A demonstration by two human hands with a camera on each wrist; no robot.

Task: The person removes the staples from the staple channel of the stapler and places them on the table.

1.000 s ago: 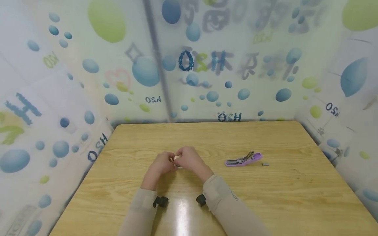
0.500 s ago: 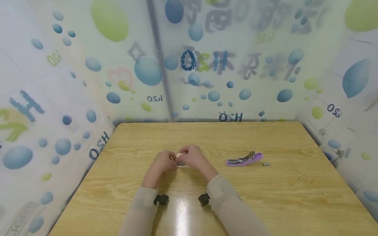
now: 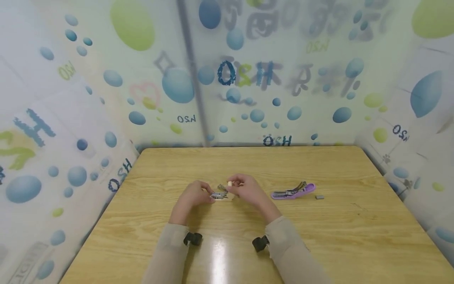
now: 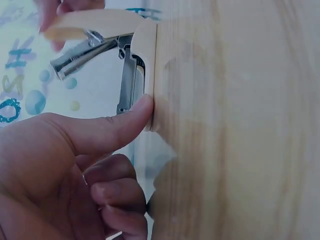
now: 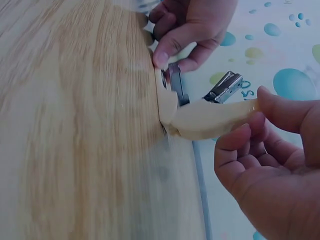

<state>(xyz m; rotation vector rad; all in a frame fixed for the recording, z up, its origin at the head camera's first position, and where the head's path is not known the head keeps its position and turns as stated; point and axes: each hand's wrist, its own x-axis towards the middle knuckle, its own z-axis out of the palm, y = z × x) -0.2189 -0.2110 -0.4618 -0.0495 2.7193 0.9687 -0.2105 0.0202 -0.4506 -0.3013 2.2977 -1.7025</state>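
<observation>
A cream stapler (image 5: pixel 207 119) lies on the wooden table with its top cover swung far up from the base, as both wrist views show. My left hand (image 3: pixel 194 196) pinches the end of the base, the thumb pressed on its edge in the left wrist view. The raised top cover's tip is between the thumb and fingers of my right hand (image 3: pixel 248 190). Inside, the metal staple channel (image 4: pixel 128 82) runs along the base, and a metal arm (image 4: pixel 82 54) slants out under the cover. Whether staples sit in the channel cannot be made out.
To the right lies a purple stapler (image 3: pixel 293 192), folded open with its metal parts showing. A small grey block, like a strip of staples (image 3: pixel 319 197), is beside it. The wooden table (image 3: pixel 319 236) meets patterned curtain walls (image 3: pixel 301 79) at the back and sides.
My right hand has moved to the right, swinging the cream stapler's top cover up and back, so its metal inside now shows. My left hand stays at the base.
</observation>
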